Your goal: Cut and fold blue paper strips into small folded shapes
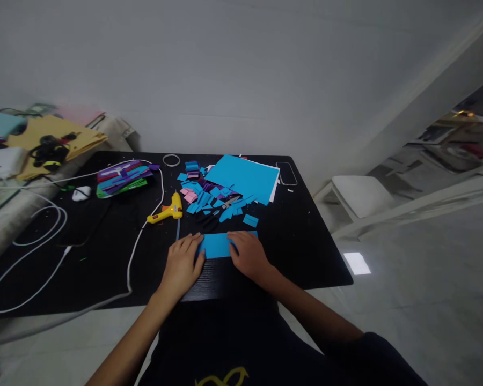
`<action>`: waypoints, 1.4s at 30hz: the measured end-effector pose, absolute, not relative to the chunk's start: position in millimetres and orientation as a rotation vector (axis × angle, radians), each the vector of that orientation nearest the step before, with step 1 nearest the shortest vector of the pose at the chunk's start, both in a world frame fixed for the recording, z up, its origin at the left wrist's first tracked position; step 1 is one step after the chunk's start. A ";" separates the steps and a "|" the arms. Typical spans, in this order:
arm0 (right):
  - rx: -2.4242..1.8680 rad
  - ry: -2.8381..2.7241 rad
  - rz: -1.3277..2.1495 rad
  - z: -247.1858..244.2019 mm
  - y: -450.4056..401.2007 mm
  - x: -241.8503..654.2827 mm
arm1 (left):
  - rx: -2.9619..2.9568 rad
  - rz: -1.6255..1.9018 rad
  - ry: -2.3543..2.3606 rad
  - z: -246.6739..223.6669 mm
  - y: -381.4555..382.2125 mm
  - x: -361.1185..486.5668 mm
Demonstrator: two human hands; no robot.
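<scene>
A blue paper strip [216, 246] lies on the black table [306, 252] near its front edge. My left hand [184, 262] rests at the strip's left end, fingers spread and lying flat. On its right part lies my right hand [247, 254], open, with the thumb apart from the fingers. Just beyond the strip are scissors [224, 206] among small blue paper pieces [203, 199]. A yellow glue gun [167, 210] lies to the left, past my left hand. Large blue sheets [243, 177] are stacked farther back.
White cables [129, 268] run across the table's left side. Coloured paper strips [123, 177] are piled at the back left. A phone-shaped object [286, 174] lies at the back right, and a white stool [351, 194] stands right of the table.
</scene>
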State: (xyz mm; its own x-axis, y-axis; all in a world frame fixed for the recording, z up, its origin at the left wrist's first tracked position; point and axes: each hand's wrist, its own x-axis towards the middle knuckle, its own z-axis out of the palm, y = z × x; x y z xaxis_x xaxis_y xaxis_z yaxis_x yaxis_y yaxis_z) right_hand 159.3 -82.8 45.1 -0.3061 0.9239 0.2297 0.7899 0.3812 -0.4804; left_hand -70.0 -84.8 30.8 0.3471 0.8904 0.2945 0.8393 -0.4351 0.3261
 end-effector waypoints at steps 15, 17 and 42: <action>-1.584 -2.121 0.243 43.6 -90.2 218.8 | 2.457 0.666 1.599 33.7 -84.9 -69.8; -1.582 -2.114 0.244 43.4 -89.7 218.8 | 2.455 0.664 1.592 33.7 -84.9 -70.3; -1.363 -2.390 0.679 74.2 -73.3 241.2 | 2.362 0.733 1.484 39.1 -86.3 -75.2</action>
